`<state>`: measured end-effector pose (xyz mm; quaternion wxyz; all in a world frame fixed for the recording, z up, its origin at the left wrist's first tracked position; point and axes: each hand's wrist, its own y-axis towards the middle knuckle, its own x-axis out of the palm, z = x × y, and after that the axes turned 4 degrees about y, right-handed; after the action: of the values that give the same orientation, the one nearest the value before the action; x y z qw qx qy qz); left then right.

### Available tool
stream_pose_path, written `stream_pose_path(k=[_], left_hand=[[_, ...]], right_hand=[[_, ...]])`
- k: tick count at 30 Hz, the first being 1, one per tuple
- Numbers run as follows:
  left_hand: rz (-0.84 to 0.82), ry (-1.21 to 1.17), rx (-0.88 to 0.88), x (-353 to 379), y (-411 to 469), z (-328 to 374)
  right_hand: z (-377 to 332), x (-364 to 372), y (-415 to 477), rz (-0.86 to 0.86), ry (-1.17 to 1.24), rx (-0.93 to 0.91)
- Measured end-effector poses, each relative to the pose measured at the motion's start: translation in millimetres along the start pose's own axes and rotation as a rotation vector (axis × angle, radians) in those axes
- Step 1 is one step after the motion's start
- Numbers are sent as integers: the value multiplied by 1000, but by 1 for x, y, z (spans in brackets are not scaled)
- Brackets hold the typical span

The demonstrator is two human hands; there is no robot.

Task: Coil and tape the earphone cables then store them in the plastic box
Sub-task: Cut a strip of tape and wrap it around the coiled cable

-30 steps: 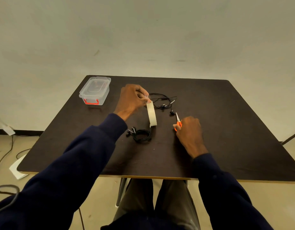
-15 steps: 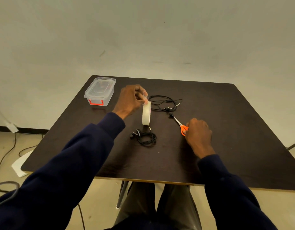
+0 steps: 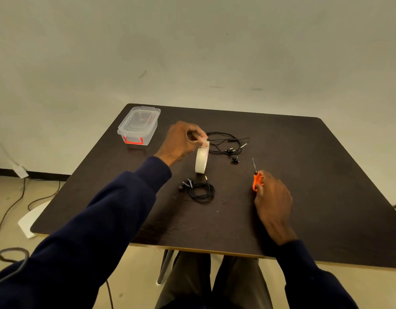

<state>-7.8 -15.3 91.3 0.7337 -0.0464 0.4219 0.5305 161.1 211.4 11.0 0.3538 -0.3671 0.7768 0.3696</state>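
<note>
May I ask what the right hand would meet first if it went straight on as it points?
Beyond the scissors at its fingertips, the right hand would probably meet the loose earphone cable; depth unclear.

1. Wall [image 3: 192,41]: plain off-white, faintly scuffed, fills the 12 o'clock half.
2. Table [image 3: 315,175]: dark wood-grain top with a pale front edge, at centre.
3. Leg [image 3: 164,266]: metal, under the table at 6 o'clock.
4. Floor [image 3: 5,219]: beige, at 8 o'clock.
5. Skirting [image 3: 43,173]: dark, at 9 o'clock.
6. Cables [image 3: 14,202] and a white sheet [image 3: 30,217]: on the floor at 8 o'clock.
</note>
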Motion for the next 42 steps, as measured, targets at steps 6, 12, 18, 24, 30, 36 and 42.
stream_pose_path(k=[6,12,18,24,30,36,42], left_hand=[[2,-22,48,4,3,3],[-9,-174,44,2,2,4],[66,-295,20,2,5,7],[206,-239,-49,19,7,14],[210,-199,-36,23,8,21],[103,-146,12,11,11,24],[67,-291,-83,-6,15,29]], right_hand=[[-42,9,42,-68,849,155],[-72,17,82,-92,954,-102],[-62,25,83,-137,1107,-149],[-62,30,84,-173,1117,-94],[-57,31,86,-208,1126,-73],[-61,29,84,-107,951,-204],[-53,30,76,163,711,-360]])
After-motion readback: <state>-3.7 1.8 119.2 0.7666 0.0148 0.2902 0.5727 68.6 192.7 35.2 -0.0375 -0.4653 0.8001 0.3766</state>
